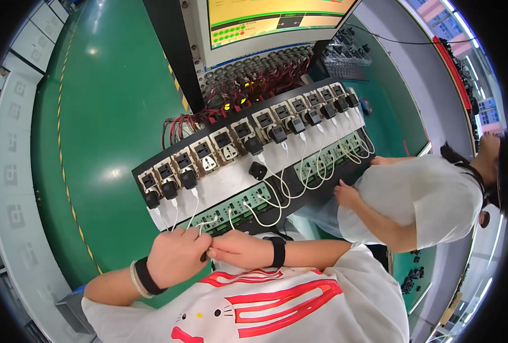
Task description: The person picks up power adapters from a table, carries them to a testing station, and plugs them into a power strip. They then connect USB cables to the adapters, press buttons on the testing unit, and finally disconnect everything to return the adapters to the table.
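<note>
Close to my body, both hands meet at the near edge of the test bench. My left hand (180, 254) is closed, its fingers curled around a small black object (204, 257), of which only a bit shows. Against it my right hand (240, 247) has its fingers pressed together at the same object; its grip is partly hidden. White cables (193, 212) run down toward my left hand from black chargers (189, 179) in a row of sockets. A loose black charger (258, 170) lies on the white panel (231, 182) with a cable attached. Two sockets (209, 163) hold no charger.
Green circuit boards (240, 207) with cables line the bench's near side. Behind the sockets are red wires (180, 130) and a lit monitor (277, 26). A co-worker (411, 200) in a white shirt stands at the right. A green floor (114, 114) lies left.
</note>
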